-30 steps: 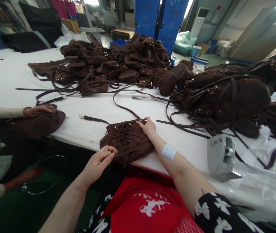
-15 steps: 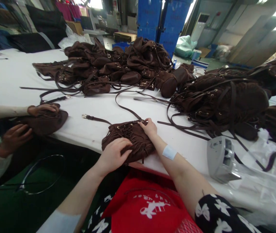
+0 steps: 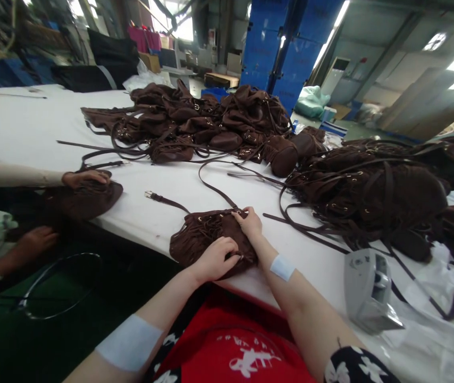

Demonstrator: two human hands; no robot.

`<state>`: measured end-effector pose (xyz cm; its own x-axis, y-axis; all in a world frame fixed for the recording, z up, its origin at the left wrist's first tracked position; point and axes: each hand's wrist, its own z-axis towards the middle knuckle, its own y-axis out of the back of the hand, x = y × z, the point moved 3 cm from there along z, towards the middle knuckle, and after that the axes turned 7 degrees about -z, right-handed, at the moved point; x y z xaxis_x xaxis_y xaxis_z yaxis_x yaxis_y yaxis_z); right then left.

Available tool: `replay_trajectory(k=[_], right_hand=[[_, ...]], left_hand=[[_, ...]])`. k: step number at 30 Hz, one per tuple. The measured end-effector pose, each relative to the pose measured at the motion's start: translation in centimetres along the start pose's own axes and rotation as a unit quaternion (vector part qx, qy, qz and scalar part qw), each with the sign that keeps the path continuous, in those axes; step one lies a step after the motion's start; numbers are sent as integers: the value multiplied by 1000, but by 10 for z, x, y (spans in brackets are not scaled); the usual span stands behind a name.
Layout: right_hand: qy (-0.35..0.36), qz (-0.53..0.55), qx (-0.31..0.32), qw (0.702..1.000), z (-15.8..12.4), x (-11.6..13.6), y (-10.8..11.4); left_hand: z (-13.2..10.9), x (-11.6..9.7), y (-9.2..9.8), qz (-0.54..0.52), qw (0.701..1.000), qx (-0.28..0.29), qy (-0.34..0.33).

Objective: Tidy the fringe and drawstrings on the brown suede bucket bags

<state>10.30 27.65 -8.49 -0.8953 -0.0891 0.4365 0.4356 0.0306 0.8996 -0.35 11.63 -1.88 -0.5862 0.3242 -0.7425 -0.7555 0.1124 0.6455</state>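
A dark brown fringed handbag (image 3: 195,242) lies at the table's front edge before me, its buckled strap (image 3: 167,200) stretched out to the left. My right hand (image 3: 250,223) pinches the bag's top rim beside an eyelet and the strap end. Lower down on the front, my left hand (image 3: 217,259) has its fingers curled in at the fringe, thumb and fingertips close together on the strands. What exactly sits between the left fingertips is partly hidden.
A heap of similar brown bags (image 3: 223,141) covers the table's back, with another pile (image 3: 370,186) at right. A grey tape dispenser (image 3: 368,290) stands near my right forearm, beside clear plastic (image 3: 434,340). At left, a co-worker's hand (image 3: 85,178) rests on another bag (image 3: 99,199).
My left hand has moved right across the fringe, its fingers drawing closer together. My right hand stays at the rim. The co-worker's lower hand has come away from their bag. The view has shifted slightly.
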Motion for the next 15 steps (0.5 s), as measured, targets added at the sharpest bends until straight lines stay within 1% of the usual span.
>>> replay_trajectory(k=[4,7,9,12,15], right_hand=[[-9,-1,7,1000,0,-1,0],[-8,-2,4,1000,1,-1,0],[-3,-1,1,1000,1,-1,0],[7,-7,3,1000,3,-1,-1],[43,-25,24,998,6,-2,2]], left_hand=[[-6,-3,6,-23,1000,-9,7],[-15,-9,15,-44,999,-10,14],[-26,-9,24,-55,998,-13,25],[-50,3,42,-62,995,-36,63],[-85,29,66,-50,985,-93,134]])
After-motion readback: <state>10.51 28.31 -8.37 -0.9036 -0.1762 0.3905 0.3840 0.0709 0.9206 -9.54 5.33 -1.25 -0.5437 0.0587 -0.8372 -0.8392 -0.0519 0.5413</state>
